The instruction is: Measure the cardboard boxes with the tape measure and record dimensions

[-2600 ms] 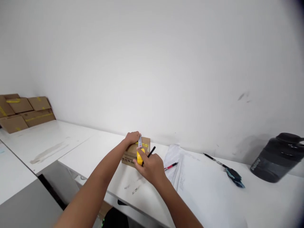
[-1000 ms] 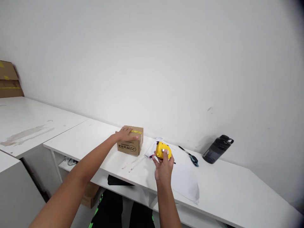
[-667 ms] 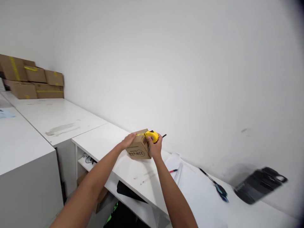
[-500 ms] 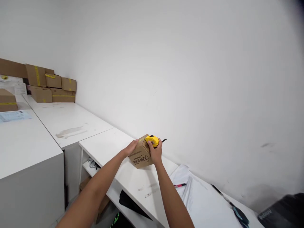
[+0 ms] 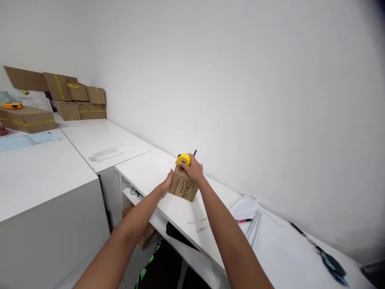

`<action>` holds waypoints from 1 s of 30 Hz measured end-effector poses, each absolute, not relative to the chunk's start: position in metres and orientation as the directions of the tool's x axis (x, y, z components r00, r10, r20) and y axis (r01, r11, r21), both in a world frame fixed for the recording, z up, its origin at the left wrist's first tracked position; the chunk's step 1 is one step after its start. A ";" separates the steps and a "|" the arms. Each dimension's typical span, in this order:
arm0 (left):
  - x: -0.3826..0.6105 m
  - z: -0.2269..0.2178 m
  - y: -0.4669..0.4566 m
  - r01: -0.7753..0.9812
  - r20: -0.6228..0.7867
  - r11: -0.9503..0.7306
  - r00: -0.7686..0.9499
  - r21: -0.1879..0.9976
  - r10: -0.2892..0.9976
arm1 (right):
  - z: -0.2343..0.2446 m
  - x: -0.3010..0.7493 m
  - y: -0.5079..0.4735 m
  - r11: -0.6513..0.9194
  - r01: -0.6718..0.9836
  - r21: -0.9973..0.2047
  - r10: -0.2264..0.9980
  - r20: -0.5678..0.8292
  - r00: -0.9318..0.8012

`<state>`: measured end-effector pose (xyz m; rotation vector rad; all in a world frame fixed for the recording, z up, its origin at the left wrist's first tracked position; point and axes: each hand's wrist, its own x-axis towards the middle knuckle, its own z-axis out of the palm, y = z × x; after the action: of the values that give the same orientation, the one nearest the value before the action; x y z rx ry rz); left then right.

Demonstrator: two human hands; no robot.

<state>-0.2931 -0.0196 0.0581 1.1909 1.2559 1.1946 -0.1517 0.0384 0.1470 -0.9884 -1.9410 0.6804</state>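
Observation:
A small brown cardboard box [image 5: 185, 188] with printed markings stands on the white desk [image 5: 156, 176] near the wall. My left hand [image 5: 166, 186] presses against the box's left side with its fingers held together. Over the box's top my right hand [image 5: 192, 168] is closed on a yellow tape measure [image 5: 183, 159], with a black pen sticking up behind the fingers.
Sheets of paper [image 5: 264, 237] with a red pen [image 5: 244, 220] lie to the right, with scissors [image 5: 329, 260] beyond. Stacked cardboard boxes [image 5: 75, 100] stand at the far left, and a flat box [image 5: 28, 119] carries another tape measure [image 5: 11, 105]. Lower white counters [image 5: 45, 168] fill the left.
My right hand carried the tape measure from over the papers to the top of the box. My left hand slid from the box's top to its left side. The view swung left.

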 end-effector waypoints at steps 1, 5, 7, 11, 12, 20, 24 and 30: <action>-0.292 0.052 -0.022 0.008 -0.026 0.026 -0.041 1.000 0.999 | 0.147 -0.154 0.036 0.559 0.408 -0.722 0.826 0.437 -0.356; -0.288 0.044 -0.028 0.006 -0.013 0.014 -0.071 1.000 0.997 | 0.147 -0.146 0.026 0.536 0.440 -0.720 0.841 0.414 -0.347; -0.285 0.046 -0.028 0.017 -0.015 0.016 -0.048 1.000 0.999 | 0.148 -0.137 0.020 0.514 0.423 -0.746 0.852 0.388 -0.351; -0.273 0.053 -0.036 0.023 -0.032 0.031 0.021 0.999 0.999 | 0.150 -0.119 0.003 0.462 0.359 -0.811 0.868 0.331 -0.371; -0.268 0.053 -0.039 0.025 -0.038 0.037 0.037 0.999 0.999 | 0.149 -0.114 -0.002 0.450 0.349 -0.822 0.872 0.321 -0.370; -0.241 0.066 -0.071 0.011 -0.093 0.093 0.242 0.996 0.966 | 0.147 -0.078 -0.063 0.369 0.404 -0.837 0.929 0.335 -0.157; -0.243 0.101 -0.071 0.154 -0.170 0.134 0.251 0.979 0.953 | 0.148 -0.070 -0.072 0.367 0.385 -0.847 0.930 0.348 -0.120; -0.209 0.117 -0.070 0.069 0.072 -0.077 0.072 0.995 0.995 | 0.144 -0.069 -0.061 0.458 0.363 -0.812 0.888 0.395 -0.237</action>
<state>-0.2090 -0.0705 0.1165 1.3493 1.1740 1.1765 -0.0688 -0.0606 0.1442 -1.0628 -1.8070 0.7316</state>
